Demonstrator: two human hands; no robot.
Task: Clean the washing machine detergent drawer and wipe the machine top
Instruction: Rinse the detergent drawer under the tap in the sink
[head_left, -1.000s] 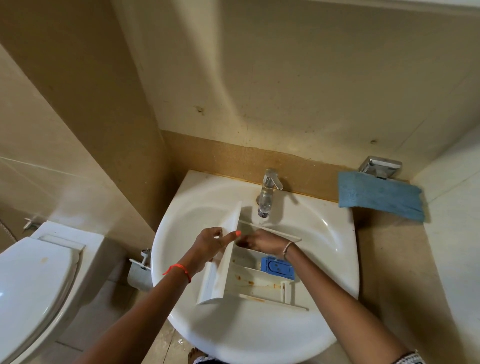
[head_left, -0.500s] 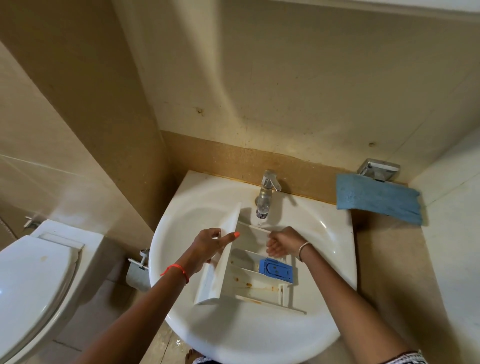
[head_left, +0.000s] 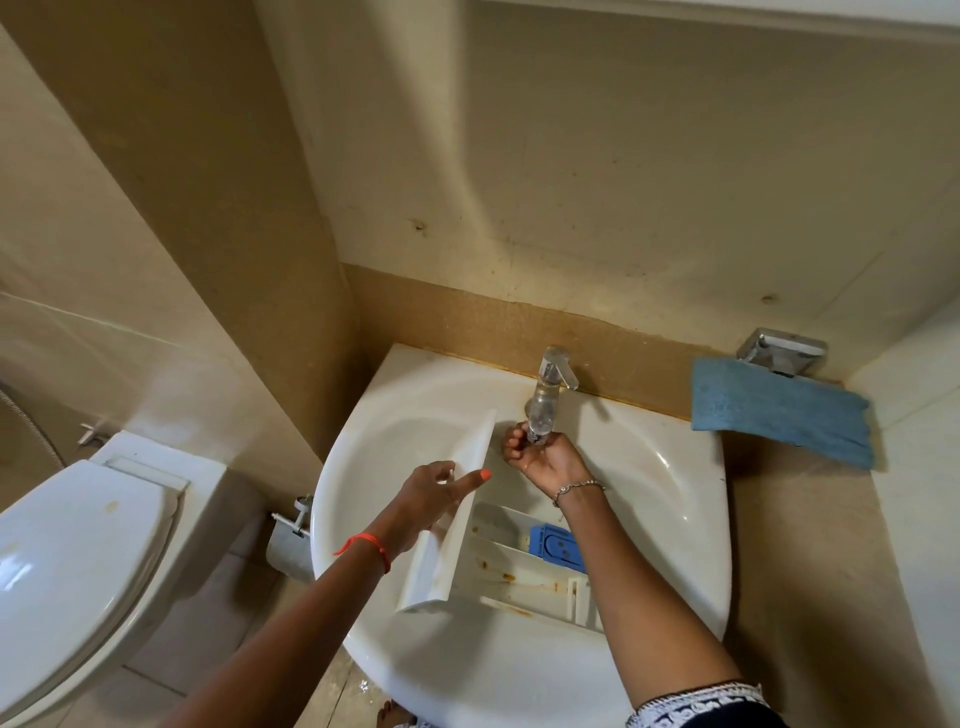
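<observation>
The white detergent drawer (head_left: 511, 569) lies in the white sink (head_left: 670, 467), its front panel standing up on the left. Rust-brown stains mark its compartments, and a blue insert (head_left: 555, 543) sits in the right one. My left hand (head_left: 434, 491) grips the front panel, forefinger stretched along it. My right hand (head_left: 545, 460) is cupped, palm up, directly under the spout of the chrome tap (head_left: 548, 400), fingers curled and holding nothing. My right forearm hides part of the drawer's right end.
A blue cloth (head_left: 779, 415) lies folded on the counter at the right, beside a chrome holder (head_left: 779, 351). A white toilet (head_left: 78, 561) stands at the left, with a paper holder (head_left: 291, 540) between it and the sink. Beige tiled walls close in behind.
My right hand has left the drawer's back compartments and risen to the tap's spout. My left hand keeps its hold on the front panel; the drawer has barely shifted.
</observation>
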